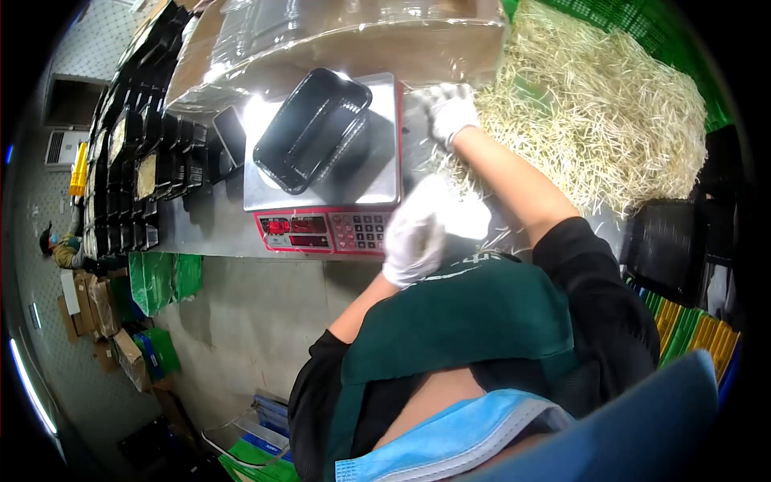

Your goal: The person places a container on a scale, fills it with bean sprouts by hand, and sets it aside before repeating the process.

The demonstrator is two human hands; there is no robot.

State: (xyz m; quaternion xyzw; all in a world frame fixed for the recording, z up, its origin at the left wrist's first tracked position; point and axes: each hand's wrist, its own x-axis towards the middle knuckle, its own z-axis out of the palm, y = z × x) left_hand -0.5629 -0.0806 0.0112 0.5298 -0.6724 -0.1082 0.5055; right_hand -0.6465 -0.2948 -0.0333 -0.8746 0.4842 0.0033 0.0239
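Though gloved, right hand (pixel 452 115) near strands (pixel 614 116).

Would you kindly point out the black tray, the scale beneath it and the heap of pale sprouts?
Black tray (pixel 312 130): head view, around its middle.
Scale (pixel 381 161): head view, bare metal plate.
Heap of pale sprouts (pixel 606 120): head view, middle of its surface.
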